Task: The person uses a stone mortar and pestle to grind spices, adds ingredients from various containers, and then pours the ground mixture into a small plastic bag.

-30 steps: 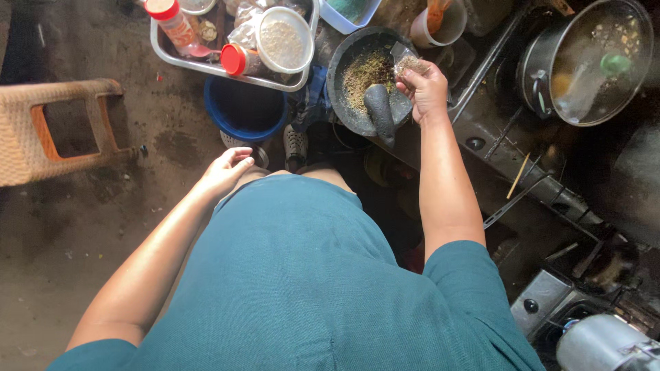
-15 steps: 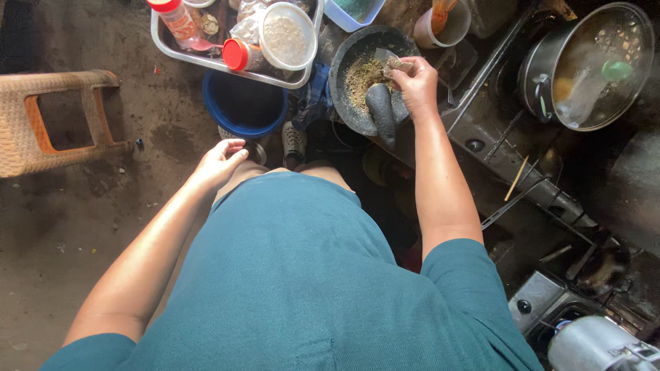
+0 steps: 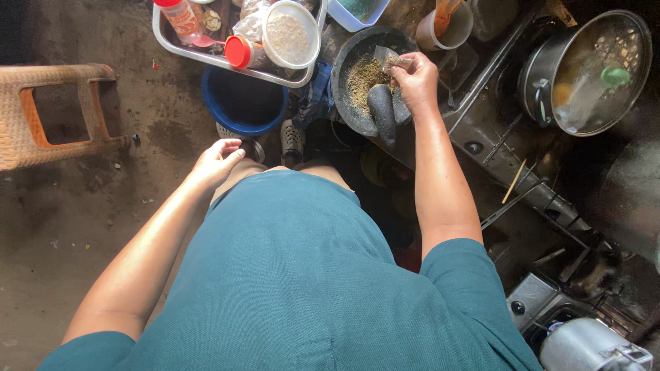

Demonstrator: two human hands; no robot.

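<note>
Two hands are working apart: the right hand [image 3: 414, 81] is pinching a small pale packet [image 3: 392, 60] over the far rim of the dark stone mortar [image 3: 347, 65], while the left hand [image 3: 216, 161] is hanging loosely curled and empty beside the knee. Keeping the packet low and tipped over the bowl's middle would be keeping spills off the rim. Coarse yellowish-brown paste [image 3: 362, 77] is lying inside, with the black pestle [image 3: 382, 114] leaning against the near edge. Behind, a metal tray [image 3: 206, 56] is holding jars.
</note>
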